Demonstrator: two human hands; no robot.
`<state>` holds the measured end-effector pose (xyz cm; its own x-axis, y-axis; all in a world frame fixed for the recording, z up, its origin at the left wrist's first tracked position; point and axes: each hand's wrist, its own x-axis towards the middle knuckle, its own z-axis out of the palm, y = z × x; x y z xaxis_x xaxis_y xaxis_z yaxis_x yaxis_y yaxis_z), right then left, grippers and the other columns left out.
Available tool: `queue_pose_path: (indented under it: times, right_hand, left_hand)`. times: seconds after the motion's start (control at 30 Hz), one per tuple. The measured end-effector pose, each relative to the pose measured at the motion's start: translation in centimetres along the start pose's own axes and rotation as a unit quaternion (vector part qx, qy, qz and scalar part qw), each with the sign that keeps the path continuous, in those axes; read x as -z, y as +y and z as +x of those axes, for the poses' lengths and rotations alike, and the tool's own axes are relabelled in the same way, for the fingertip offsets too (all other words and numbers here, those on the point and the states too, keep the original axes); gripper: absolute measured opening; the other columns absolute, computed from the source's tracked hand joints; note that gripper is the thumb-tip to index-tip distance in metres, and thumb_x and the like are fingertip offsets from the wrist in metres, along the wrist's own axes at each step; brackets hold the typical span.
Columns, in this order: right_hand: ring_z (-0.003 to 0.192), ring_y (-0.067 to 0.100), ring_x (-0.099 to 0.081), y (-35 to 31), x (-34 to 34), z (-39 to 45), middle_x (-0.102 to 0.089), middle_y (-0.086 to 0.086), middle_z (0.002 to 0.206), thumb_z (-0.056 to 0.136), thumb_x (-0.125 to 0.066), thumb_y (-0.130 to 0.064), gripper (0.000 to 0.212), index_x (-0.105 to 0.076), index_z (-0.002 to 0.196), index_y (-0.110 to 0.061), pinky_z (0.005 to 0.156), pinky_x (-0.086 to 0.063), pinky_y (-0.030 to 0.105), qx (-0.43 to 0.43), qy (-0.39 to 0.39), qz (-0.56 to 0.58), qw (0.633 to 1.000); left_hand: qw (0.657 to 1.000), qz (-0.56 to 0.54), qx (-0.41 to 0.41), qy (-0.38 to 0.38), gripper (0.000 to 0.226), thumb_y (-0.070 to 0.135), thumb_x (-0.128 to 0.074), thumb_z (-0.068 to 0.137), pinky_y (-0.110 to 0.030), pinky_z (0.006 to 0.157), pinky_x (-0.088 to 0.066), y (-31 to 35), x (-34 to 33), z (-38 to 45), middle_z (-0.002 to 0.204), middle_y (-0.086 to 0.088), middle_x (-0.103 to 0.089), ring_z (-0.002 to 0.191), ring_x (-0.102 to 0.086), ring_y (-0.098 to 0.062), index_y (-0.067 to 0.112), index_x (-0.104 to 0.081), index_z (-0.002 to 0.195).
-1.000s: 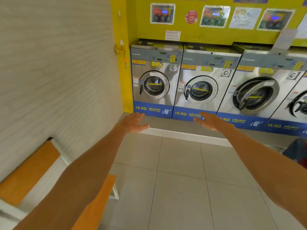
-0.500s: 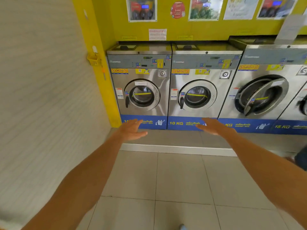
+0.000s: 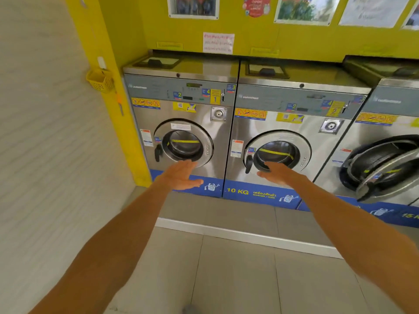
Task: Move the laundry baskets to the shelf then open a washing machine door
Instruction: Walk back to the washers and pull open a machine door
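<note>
Head view: both hands empty, right hand nearest a door handle

Head camera looks down two outstretched arms at a row of front-loading washers on a raised floor step. The left hand [image 3: 181, 175] is spread flat, palm inward, holding nothing, and lies over the lower rim of the door of washer 1 [image 3: 183, 143]. The right hand [image 3: 277, 174] is also loose and empty, fingers extended, at the lower left rim of the door of washer 2 [image 3: 277, 152].

Each closed door carries a black handle on its left side, long axis upright. The handle of washer 2 [image 3: 249, 163] sits just left of the right hand's fingertips, close enough that this hand looks the likelier one to pull. The handle of washer 1 [image 3: 158, 152] lies up and left of the left hand, clearly apart. A third washer door [image 3: 383, 168] at the right edge already hangs ajar. No laundry baskets or shelf are in view.
</note>
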<state>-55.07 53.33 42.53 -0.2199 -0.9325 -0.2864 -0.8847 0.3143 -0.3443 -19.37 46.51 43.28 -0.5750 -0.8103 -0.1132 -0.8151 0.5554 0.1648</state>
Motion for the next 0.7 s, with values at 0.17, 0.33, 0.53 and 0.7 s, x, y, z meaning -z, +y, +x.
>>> queue_pose_path:
  times: [0.17, 0.33, 0.53, 0.7]
  right_hand:
    - [0.115, 0.033, -0.057, 0.2, 0.7, 11.0, -0.058, 0.014, 0.131, 0.089, -0.057, -0.050, 0.062, -0.048, 0.137, -0.010, 0.095, -0.046, 0.040, -0.004, -0.005, -0.011, 1.000]
    - [0.113, 0.034, -0.058, 3.1, -0.1, 21.3, -0.060, 0.013, 0.127, 0.088, -0.062, -0.044, 0.057, -0.051, 0.131, -0.008, 0.093, -0.046, 0.040, -0.029, -0.007, 0.011, 1.000]
    - [0.098, 0.036, -0.065, 6.8, 0.9, 28.5, -0.070, 0.018, 0.108, 0.090, -0.054, -0.027, 0.027, -0.065, 0.101, -0.005, 0.077, -0.046, 0.033, -0.094, 0.017, 0.049, 0.994]
    - [0.104, 0.038, -0.063, 11.5, -0.5, 34.2, -0.066, 0.018, 0.118, 0.091, -0.053, -0.029, 0.038, -0.061, 0.120, -0.005, 0.086, -0.052, 0.040, -0.150, 0.006, 0.093, 0.984]
  left_hand:
    - [0.999, 0.031, -0.030, -0.019, 0.080, 0.064, -0.055, 0.084, -0.047, 0.100, -0.044, -2.5, 0.0, 11.9, 0.137, -0.010, -0.052, 0.126, -0.050, -0.032, 0.014, -0.038, 0.144]
    - [0.992, 0.082, -0.068, -0.061, 0.082, 0.068, -0.053, 0.080, -0.047, 0.097, -0.046, -5.2, 0.4, 24.5, 0.131, -0.013, -0.055, 0.120, -0.053, -0.034, 0.012, -0.041, 0.139]
    - [0.966, 0.163, -0.180, -0.083, 0.088, 0.070, -0.048, 0.080, -0.044, 0.109, -0.038, -4.5, 1.0, 37.8, 0.145, -0.011, -0.047, 0.133, -0.043, -0.031, 0.011, -0.039, 0.144]
    - [0.905, 0.264, -0.313, -0.115, 0.090, 0.070, -0.045, 0.086, -0.047, 0.121, -0.019, 0.0, -0.3, 46.9, 0.161, -0.010, -0.027, 0.149, -0.020, -0.031, 0.012, -0.027, 0.153]
